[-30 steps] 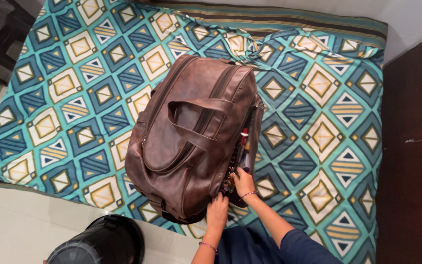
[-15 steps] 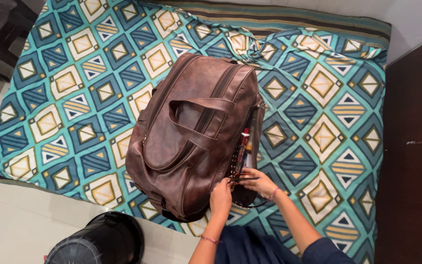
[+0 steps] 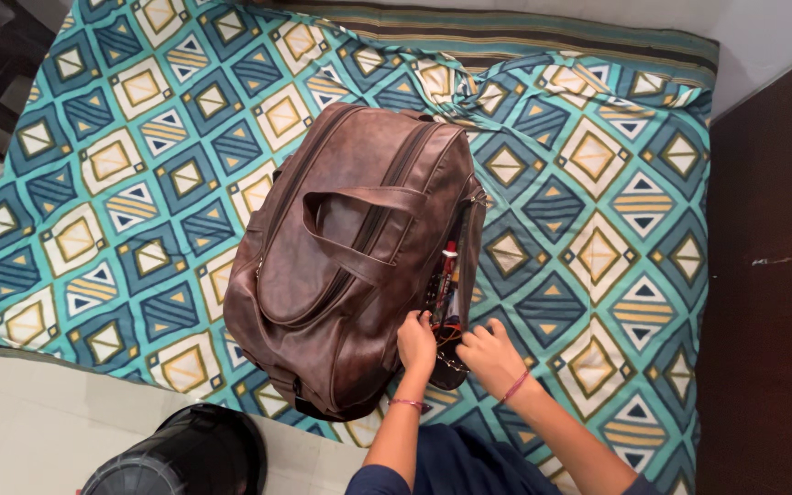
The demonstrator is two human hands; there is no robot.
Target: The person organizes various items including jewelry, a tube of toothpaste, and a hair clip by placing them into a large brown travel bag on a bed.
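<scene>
Fingers of both hands — left hand [image 3: 416, 341], right hand [image 3: 490, 355] — at the brown bag's [image 3: 350, 257] side pocket [image 3: 448, 316].

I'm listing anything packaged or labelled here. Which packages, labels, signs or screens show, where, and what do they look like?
Tube-like package: upright in the open side pocket of the brown bag, slim, red and white; its print is too small to tell.
Left hand and right hand are at that pocket's lower end.
No signs or screens in view.
</scene>
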